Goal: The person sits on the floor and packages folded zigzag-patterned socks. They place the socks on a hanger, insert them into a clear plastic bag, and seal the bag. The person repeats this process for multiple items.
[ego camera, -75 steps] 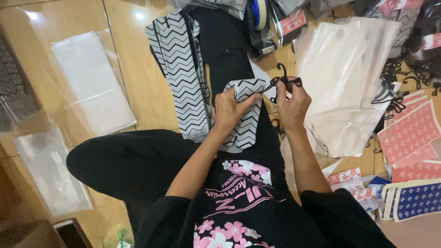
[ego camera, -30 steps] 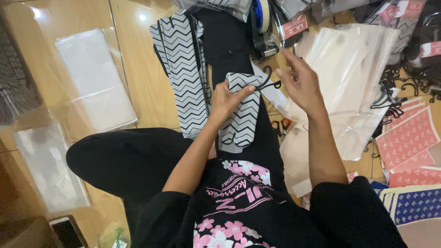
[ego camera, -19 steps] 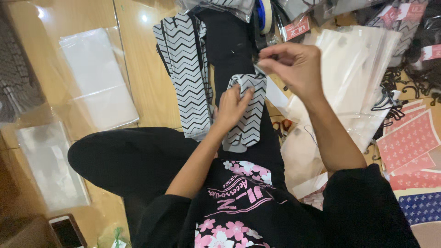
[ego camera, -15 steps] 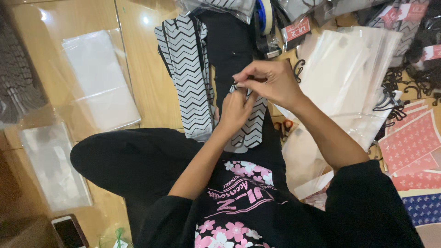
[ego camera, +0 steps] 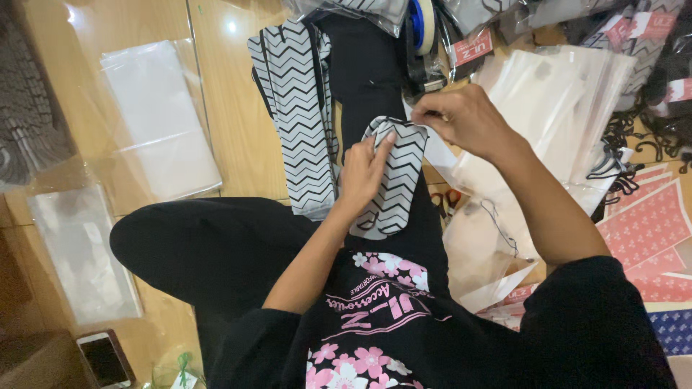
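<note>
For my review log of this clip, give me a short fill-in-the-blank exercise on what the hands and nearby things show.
1. The left hand presses flat on a folded sock with a ____ pattern.
2. The right hand pinches the sock's ____ edge.
3. The phone lies on the ____ floor.

Missing words: zigzag; top; wooden

Folded pair of grey-white socks with black zigzag stripes (ego camera: 393, 176) is lying flat on the person's black-clad leg, toe end pointing away, top edge curling up slightly.
</note>
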